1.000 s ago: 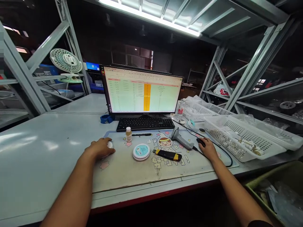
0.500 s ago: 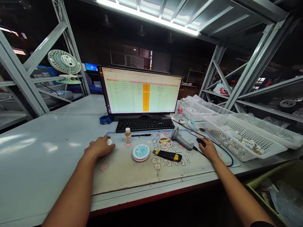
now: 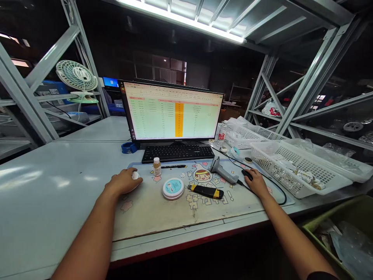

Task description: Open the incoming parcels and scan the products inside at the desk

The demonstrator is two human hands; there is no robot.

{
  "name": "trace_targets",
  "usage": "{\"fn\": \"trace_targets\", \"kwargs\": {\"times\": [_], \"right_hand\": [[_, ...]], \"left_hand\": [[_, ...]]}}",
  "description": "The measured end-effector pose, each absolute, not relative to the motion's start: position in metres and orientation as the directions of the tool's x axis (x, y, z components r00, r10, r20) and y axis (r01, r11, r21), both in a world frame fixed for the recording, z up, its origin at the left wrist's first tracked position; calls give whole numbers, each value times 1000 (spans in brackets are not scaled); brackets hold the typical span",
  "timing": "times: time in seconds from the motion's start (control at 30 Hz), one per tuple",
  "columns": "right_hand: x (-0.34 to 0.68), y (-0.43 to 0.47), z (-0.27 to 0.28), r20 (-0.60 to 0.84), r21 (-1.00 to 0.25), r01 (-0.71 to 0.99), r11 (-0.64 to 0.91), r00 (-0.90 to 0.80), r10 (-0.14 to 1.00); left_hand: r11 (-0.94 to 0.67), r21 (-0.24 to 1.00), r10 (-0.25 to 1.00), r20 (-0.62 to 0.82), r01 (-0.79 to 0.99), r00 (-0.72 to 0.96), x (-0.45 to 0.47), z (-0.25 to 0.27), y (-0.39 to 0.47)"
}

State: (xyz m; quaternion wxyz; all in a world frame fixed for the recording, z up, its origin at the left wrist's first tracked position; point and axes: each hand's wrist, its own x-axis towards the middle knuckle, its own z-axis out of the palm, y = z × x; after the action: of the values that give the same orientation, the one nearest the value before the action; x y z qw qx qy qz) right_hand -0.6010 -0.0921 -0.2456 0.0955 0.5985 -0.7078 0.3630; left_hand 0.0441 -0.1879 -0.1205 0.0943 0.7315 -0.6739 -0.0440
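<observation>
My left hand (image 3: 124,181) rests at the left edge of the printed desk mat (image 3: 151,217), its fingers curled around a small white round object (image 3: 135,175). Most of that object is hidden under the palm. On the right, my right hand (image 3: 256,182) lies closed over a black computer mouse (image 3: 247,174). Between the hands are a small bottle with a white cap (image 3: 157,167), a pen (image 3: 173,167), a round tub with a light blue label (image 3: 173,188), a black and yellow utility knife (image 3: 206,191) and a grey barcode scanner (image 3: 223,172).
Behind the black keyboard (image 3: 177,153) stands a monitor (image 3: 171,112) showing a spreadsheet. Blue tape (image 3: 129,147) lies left of it. White perforated baskets (image 3: 300,167) line the right side, above a green bin (image 3: 344,233). A fan (image 3: 77,76) stands back left.
Both hands keep their places on the white object and the mouse. The whole view has shifted very slightly; the things on the mat have not moved.
</observation>
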Motion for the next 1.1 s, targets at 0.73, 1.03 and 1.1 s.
{"fn": "trace_targets", "kwargs": {"times": [0.73,1.03,1.1], "right_hand": [[-605,-93,-249,578,-391,-920,12,-256,-775],[-605,-93,-249,587,-388,-922,-1,-246,-771],[-605,-94,-249,587,-390,-921,-1,-248,-771]], "left_hand": [[-82,188,-995,36,-979,91,41,-118,-186],[-94,171,-994,32,-981,101,40,-115,-185],[-96,170,-995,22,-981,101,40,-115,-184]]}}
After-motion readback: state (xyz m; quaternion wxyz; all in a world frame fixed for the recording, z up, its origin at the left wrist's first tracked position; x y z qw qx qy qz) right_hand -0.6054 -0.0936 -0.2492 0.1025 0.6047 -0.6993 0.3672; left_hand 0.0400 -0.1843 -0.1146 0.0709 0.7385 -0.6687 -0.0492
